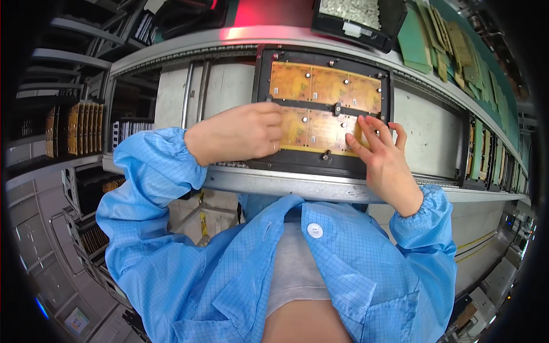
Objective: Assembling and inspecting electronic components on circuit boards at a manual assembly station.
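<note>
A: How are the fingers of the left hand (243, 134) set?
B: Curled inward, knuckles up, with the tips gathered at the left end of the near board panel (323, 130). The back of the hand hides most of what they do, so I cannot tell whether they pinch the panel's edge or a part beside it

A: And the right hand (388, 160)?
B: Spread and loose, clasping nothing. The thumb reaches in over the near panel's right part, apart from the index finger. Index and middle tips are close together near that panel's upper right corner, and another finger stretches toward the right side of the black frame (311, 158). Whether every tip presses down, I cannot tell

A: Where exactly does the near panel lie?
B: In the frame's lower half, on the person's side, between the two hands. The far board panel (327, 86) lies just beyond it, with a dark bar between them and a small black clip (337, 108) on that bar. Both panels are amber and carry small round components

A: What surrounds the frame?
B: It sits between metal rails, the near rail (286, 182) running in front of the person's blue coat (349, 240). Past the far rail stands a black tray (357, 35) of small pale parts, with green sheets (414, 43) stacked to its right
</note>
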`<action>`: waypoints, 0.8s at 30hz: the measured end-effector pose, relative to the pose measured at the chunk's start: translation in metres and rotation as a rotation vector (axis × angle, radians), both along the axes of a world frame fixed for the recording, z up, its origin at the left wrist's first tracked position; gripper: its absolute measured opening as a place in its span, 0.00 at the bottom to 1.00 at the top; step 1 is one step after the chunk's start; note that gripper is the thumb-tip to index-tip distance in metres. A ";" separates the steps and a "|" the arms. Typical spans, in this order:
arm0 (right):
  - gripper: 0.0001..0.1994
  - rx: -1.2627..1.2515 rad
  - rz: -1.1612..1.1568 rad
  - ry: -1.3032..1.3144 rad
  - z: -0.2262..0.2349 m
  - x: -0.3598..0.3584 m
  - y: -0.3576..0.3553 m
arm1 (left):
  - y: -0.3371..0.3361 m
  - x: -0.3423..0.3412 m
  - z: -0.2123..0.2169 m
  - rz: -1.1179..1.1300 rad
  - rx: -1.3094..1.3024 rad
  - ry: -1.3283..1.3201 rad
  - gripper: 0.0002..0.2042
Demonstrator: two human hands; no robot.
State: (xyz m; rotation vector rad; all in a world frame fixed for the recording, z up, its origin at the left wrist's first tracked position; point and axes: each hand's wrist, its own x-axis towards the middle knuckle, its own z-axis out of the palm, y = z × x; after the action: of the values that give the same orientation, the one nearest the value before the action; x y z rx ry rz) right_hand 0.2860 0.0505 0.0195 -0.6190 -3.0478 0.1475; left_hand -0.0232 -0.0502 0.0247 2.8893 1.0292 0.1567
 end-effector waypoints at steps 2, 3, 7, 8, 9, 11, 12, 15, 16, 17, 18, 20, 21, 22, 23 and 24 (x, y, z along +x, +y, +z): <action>0.18 -0.048 -0.013 0.127 0.007 -0.002 0.016 | 0.018 -0.011 0.007 0.168 0.001 -0.107 0.08; 0.13 -0.082 -0.025 0.207 0.008 -0.002 0.034 | 0.027 -0.018 0.010 0.268 0.054 -0.131 0.09; 0.12 0.280 -0.212 0.290 -0.008 -0.010 0.108 | 0.068 -0.037 -0.022 0.725 0.183 -0.351 0.10; 0.14 0.294 -0.223 0.272 -0.013 -0.013 0.121 | 0.072 -0.037 -0.029 0.724 0.151 -0.362 0.11; 0.13 0.278 -0.152 0.277 -0.015 -0.019 0.132 | 0.076 -0.037 -0.033 0.728 0.119 -0.374 0.11; 0.13 0.313 -0.078 0.192 -0.021 -0.022 0.147 | 0.085 -0.033 -0.039 0.750 0.111 -0.370 0.10; 0.11 0.314 -0.041 0.224 -0.027 -0.025 0.150 | 0.083 -0.031 -0.040 0.798 0.100 -0.407 0.10; 0.09 0.299 -0.040 0.166 -0.029 -0.026 0.154 | 0.089 -0.034 -0.047 0.774 0.110 -0.423 0.09; 0.09 0.295 -0.040 0.165 -0.030 -0.026 0.154 | 0.090 -0.037 -0.049 0.703 0.135 -0.402 0.08; 0.08 0.315 -0.054 0.151 -0.031 -0.025 0.153 | 0.090 -0.039 -0.050 0.703 0.130 -0.402 0.08; 0.07 0.334 -0.068 0.138 -0.032 -0.025 0.152 | 0.091 -0.042 -0.047 0.658 0.097 -0.441 0.07; 0.06 0.349 -0.055 0.152 -0.031 -0.028 0.151 | 0.090 -0.049 -0.047 0.610 0.058 -0.483 0.07; 0.06 0.368 -0.042 0.162 -0.030 -0.027 0.150 | 0.090 -0.053 -0.048 0.564 0.035 -0.538 0.08; 0.06 0.365 -0.049 0.152 -0.030 -0.027 0.150 | 0.089 -0.055 -0.049 0.517 0.011 -0.594 0.09; 0.05 0.373 -0.021 0.148 -0.029 -0.028 0.152 | 0.087 -0.059 -0.049 0.497 0.002 -0.589 0.10; 0.05 0.383 0.006 0.142 -0.028 -0.029 0.153 | 0.087 -0.061 -0.049 0.466 -0.005 -0.590 0.11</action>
State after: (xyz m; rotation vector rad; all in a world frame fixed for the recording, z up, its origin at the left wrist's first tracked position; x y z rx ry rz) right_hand 0.2570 0.2040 -0.0086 -0.5426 -2.8251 -0.3673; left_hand -0.0842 0.0363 -0.0243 2.2903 1.5064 0.9508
